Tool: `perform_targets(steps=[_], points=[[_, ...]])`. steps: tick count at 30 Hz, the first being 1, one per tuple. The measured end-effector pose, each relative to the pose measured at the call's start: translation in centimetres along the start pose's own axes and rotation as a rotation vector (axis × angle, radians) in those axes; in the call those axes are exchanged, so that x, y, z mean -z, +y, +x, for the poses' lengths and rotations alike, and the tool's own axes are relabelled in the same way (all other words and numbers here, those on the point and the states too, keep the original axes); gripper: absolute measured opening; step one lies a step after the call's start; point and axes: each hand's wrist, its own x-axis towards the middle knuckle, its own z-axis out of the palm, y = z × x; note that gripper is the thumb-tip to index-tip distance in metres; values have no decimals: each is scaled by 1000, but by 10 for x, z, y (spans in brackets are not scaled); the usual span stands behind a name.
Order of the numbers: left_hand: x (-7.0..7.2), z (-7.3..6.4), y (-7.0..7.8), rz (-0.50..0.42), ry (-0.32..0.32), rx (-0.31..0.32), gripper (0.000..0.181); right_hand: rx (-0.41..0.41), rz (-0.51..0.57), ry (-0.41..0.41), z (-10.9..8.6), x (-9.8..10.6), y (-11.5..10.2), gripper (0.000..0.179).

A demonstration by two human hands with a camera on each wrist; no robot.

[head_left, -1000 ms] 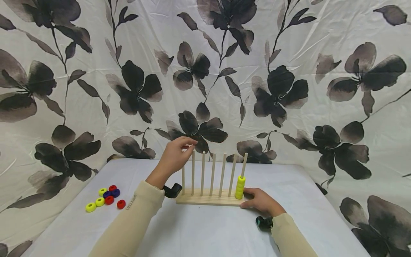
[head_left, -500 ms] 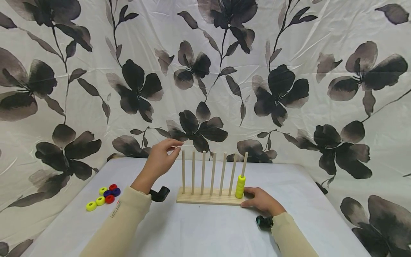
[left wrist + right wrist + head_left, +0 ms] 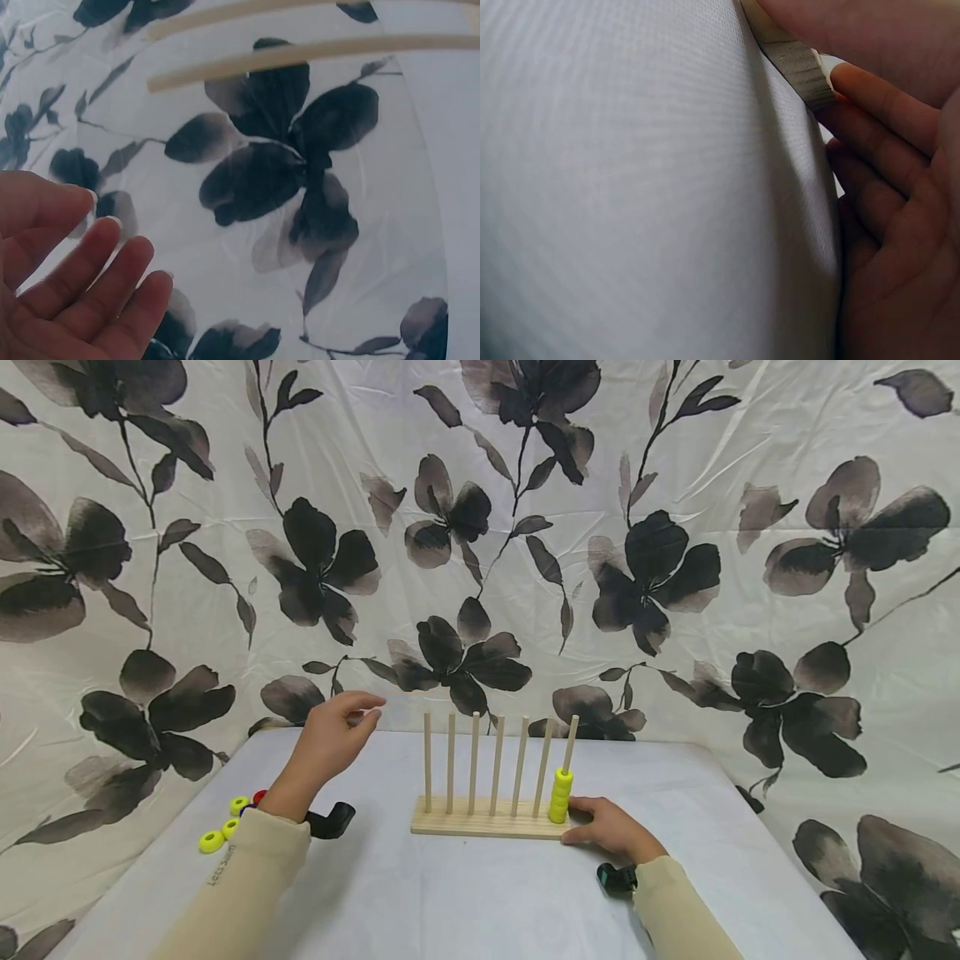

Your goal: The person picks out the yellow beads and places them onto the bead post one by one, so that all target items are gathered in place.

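Seven pegs (image 3: 474, 764) are rising from the wooden base (image 3: 465, 827) in the head view; yellow beads (image 3: 560, 797) are sitting stacked round its rightmost; loose beads (image 3: 212, 847) are lying well left of it; the left hand (image 3: 330, 743) is hovering left of it; in the left wrist view, thumb and fingers are standing apart, holding nothing; in the right wrist view, the right hand (image 3: 922, 232) is pinching the base's end, probably bracing it.

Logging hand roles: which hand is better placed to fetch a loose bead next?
Probably the left hand: it holds nothing and is nearer the loose beads; the right hand grips the rack.
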Motion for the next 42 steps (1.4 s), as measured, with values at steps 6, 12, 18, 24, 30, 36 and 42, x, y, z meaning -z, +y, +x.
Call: perform_targets(steps=[6,12,18,24,30,36,42], points=[[17,-7,-13,26,-25,35,29,-11,1,-1,1,0,0,84],[35,-15,-26,76,-25,57,29,-20,9,-5,2,0,1,86],[51,-22,-37,140,-33,103,32,-16,9,-4,4,-1,1,86],[63,-31,-49,185,-76,161,37,-13,11,-4,4,-1,2,87],[71,-38,-67,207,-118,213,46,-15,8,-3,4,-2,3,87],[75,-42,-83,213,-141,237,49,-20,9,1,4,-3,3,87],[80,-47,-99,239,-173,250,48,-12,2,3,4,-2,2,86]])
